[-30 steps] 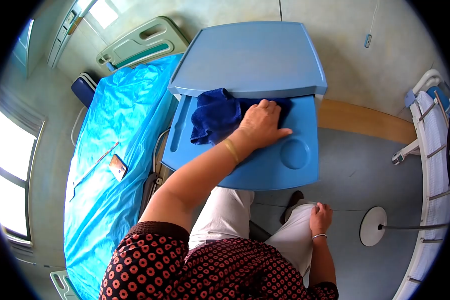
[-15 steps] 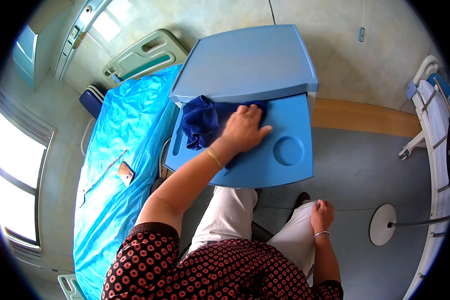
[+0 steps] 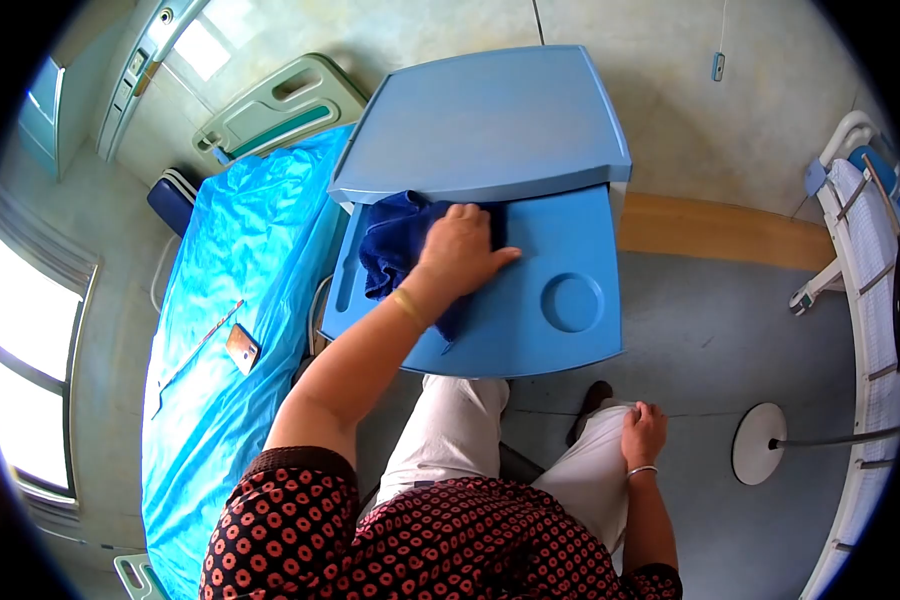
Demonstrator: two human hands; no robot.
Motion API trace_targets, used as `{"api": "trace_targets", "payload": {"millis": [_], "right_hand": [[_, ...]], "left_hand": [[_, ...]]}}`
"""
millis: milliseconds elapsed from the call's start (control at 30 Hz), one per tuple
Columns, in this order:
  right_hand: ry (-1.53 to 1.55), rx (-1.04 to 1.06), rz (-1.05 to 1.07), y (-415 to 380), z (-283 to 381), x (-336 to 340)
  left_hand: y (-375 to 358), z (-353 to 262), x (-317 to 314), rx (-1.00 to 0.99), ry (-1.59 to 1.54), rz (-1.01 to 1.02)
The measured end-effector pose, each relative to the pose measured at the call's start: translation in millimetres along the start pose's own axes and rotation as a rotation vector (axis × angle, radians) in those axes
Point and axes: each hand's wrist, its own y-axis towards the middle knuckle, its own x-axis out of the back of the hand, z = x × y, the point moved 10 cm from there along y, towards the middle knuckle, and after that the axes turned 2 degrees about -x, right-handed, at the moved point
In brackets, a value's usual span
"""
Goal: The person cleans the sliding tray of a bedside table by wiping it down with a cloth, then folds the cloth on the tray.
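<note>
My left hand (image 3: 460,248) lies palm down on a dark blue cloth (image 3: 390,240), pressing it against the blue pull-out tray (image 3: 530,340) of a bedside cabinet. Its fingers are bent over the cloth and the thumb sticks out to the right. Bunched folds of the cloth show left of the hand; the part under the palm is hidden. Right of the thumb, the tray has a round recess (image 3: 572,302). My right hand (image 3: 645,437) rests on my right knee, fingers loosely bent over it, with nothing visible in it.
The cabinet top (image 3: 480,120) rises behind the tray. At the left stands a bed (image 3: 210,440) under shiny blue sheeting, with a phone (image 3: 242,348) and a thin stick (image 3: 200,357) on it. Another bed (image 3: 865,270) and a round white base (image 3: 759,444) are at the right.
My left hand has slid left across the tray, and the cloth's right end has moved left with it. My right hand stays on the knee. The view has shifted slightly.
</note>
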Motion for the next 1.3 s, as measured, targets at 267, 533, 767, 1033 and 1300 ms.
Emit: {"api": "trace_targets", "payload": {"millis": [267, 533, 767, 1033, 1300], "right_hand": [[0.011, -0.004, 0.076, 8, 10, -10], [-0.017, -0.004, 0.090, 8, 13, -7], [-0.069, -0.006, 0.071, 5, 8, -2], [-0.005, 0.004, 0.083, 7, 12, -8], [-0.037, 0.008, 0.052, 7, 16, -2]], "left_hand": [[-3, 0, -2, 0.065, -0.065, -0.098], [37, -41, -11, 0.118, -0.114, -0.029], [14, -14, 4, -0.097, -0.109, -0.093], [2, 2, -2, 0.012, -0.034, -0.053], [51, -58, -4, 0.016, -0.222, -0.039]]}}
